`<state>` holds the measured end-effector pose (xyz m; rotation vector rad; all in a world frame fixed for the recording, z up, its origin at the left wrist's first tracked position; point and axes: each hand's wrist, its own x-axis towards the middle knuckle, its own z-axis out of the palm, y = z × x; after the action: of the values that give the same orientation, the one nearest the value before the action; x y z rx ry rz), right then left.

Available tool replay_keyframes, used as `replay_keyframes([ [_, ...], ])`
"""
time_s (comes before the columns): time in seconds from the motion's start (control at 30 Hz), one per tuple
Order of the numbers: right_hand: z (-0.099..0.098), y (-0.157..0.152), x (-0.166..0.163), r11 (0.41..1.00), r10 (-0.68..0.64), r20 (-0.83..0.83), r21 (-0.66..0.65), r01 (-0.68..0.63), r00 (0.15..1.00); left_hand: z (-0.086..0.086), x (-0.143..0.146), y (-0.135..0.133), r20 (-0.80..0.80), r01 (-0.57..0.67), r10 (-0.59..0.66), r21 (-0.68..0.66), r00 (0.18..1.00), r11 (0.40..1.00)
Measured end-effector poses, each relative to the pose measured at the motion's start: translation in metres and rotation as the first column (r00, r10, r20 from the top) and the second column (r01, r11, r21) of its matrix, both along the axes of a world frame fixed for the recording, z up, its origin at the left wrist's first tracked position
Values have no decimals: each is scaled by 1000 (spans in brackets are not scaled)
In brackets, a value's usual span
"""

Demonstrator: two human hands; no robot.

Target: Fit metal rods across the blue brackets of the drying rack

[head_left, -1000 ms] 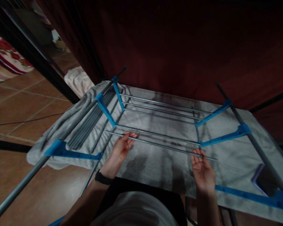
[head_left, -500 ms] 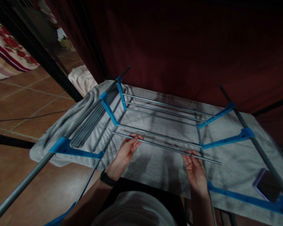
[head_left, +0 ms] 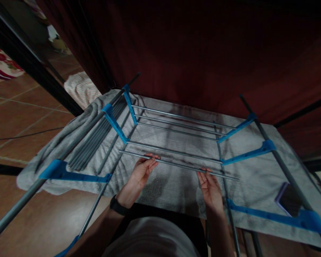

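A thin grey metal rod (head_left: 178,164) lies across both my hands, above the blanket. My left hand (head_left: 144,169) pinches it left of its middle, and a dark band circles that wrist. Fingers of my right hand (head_left: 210,185) grip it nearer its right end. Around them stands a partly assembled rack: grey side tubes (head_left: 282,162) with blue plastic brackets (head_left: 248,157). Just beyond the held rod, a fixed rod (head_left: 173,151) spans the left and right brackets, with several more behind it. Both ends of the held rod are free of the brackets.
Several loose grey rods (head_left: 93,142) lie by the left side tube on the grey blanket (head_left: 176,200). A phone (head_left: 289,200) rests at the right, near a blue bracket. Dark red curtain (head_left: 203,53) hangs behind; tiled floor (head_left: 21,117) shows at left.
The view has shifted slightly, so the rack and blanket appear further left. My hands keep hold of the rod; the right hand sits slightly nearer the left one in the picture.
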<state>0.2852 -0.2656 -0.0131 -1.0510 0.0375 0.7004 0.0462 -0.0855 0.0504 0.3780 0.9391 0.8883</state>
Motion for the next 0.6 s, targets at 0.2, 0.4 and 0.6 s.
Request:
replay_keyframes([
  [0.2,-4,-3,-1,1000,-8,-29,-9,8,1000,3,10,-12,-1,36,-36,55,999,998],
  [0.4,-5,-3,-5,999,-40,-104,-7,40,994,20,18,-20,-46,75,-68,172,997,982],
  [0.6,3,0,-11,999,-20,-220,23,25,975,46,26,-18,-95,89,-62,312,994,946],
])
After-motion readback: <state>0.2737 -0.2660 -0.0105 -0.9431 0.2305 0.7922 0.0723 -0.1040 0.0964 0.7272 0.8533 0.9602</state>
